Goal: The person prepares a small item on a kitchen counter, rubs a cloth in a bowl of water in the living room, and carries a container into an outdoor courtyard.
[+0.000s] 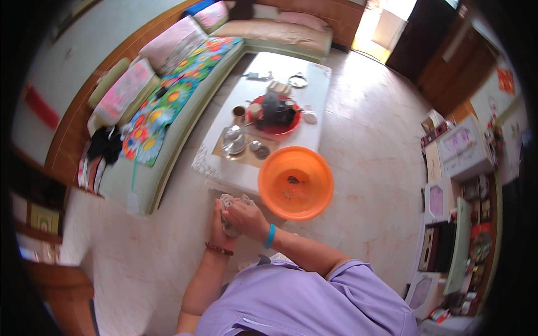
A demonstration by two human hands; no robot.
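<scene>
Both my hands grip a bunched, greyish-beige cloth (227,202) just left of an orange plastic basin. My left hand (221,227), with a dark red bead bracelet at its wrist, clasps the cloth from the left and below. Over the cloth from the right closes my right hand (249,218), a teal band on its wrist. The round orange basin (321,197) rests at the near right corner of a white coffee table (309,136); it holds water with a small dark patch in it. Part of the cloth is hidden by my fingers.
On the table stand a red tray (275,131) with a dark object, a glass teapot (233,140), a brown cup (239,111) and a round metal dish (298,80). A green sofa (185,126) with a floral cover runs along the left. A white cabinet (464,140) stands at the right.
</scene>
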